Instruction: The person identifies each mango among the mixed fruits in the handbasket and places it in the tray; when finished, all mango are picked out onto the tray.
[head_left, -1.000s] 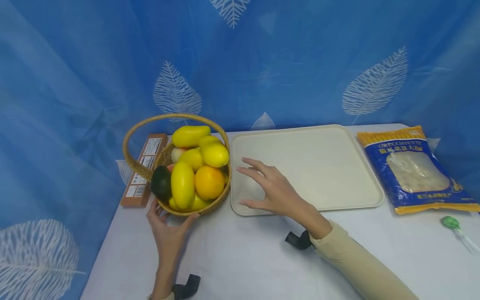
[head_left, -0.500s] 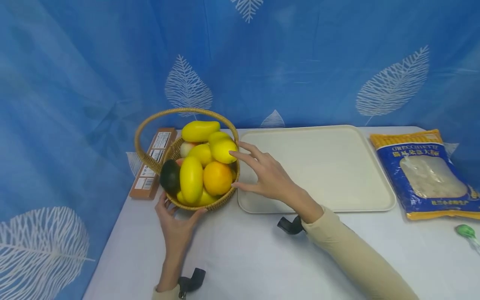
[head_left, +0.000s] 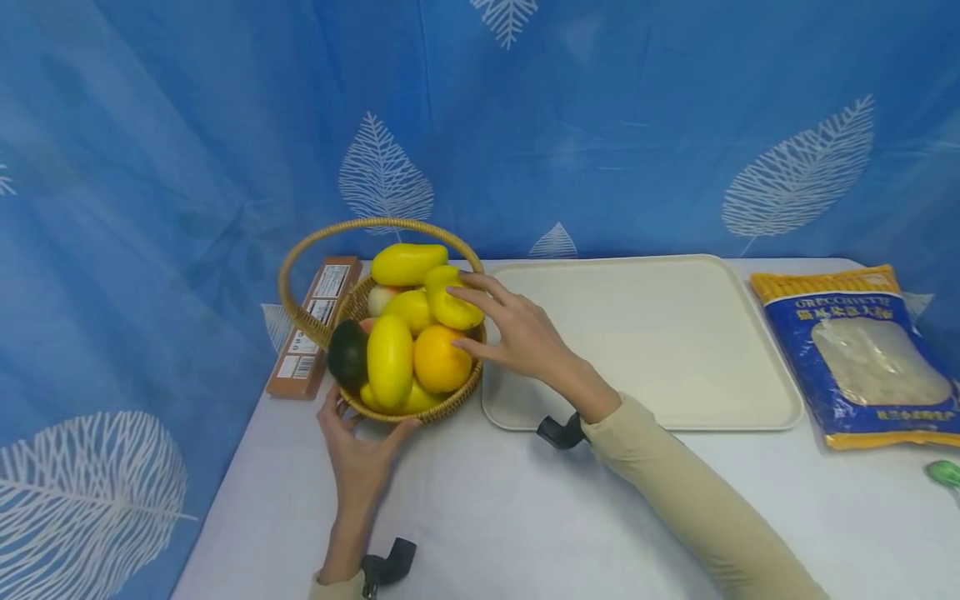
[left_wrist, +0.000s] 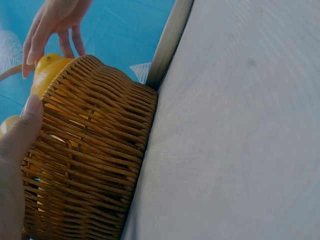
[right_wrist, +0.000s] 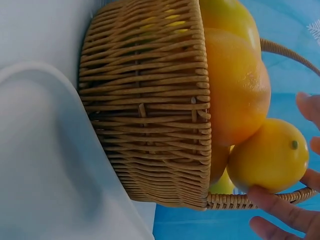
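A round wicker basket [head_left: 452, 407] with a tall hoop handle is heaped with fruit. My left hand [head_left: 362, 454] holds its near left side, with the thumb [left_wrist: 31, 117] pressed on the weave just below the rim. My right hand [head_left: 528, 337] reaches over the right rim with its fingers spread. Its fingertips touch a yellow mango [right_wrist: 267, 156] on top of the heap, while the thumb overlaps an orange [head_left: 441, 360] in the head view. A long yellow fruit [head_left: 390, 362], a dark green one [head_left: 347, 354] and another mango [head_left: 408, 264] lie alongside.
A beige tray [head_left: 637, 333] lies right of the basket, close against it. Beyond it are a blue and yellow pasta bag [head_left: 862, 408] and a green lollipop [head_left: 943, 473]. A brown box [head_left: 291, 386] stands behind the basket's left side. A blue curtain [head_left: 622, 125] hangs behind.
My right hand has moved left from above the tray to the mango in the basket. My left hand keeps its hold on the basket. The head view has shifted slightly.
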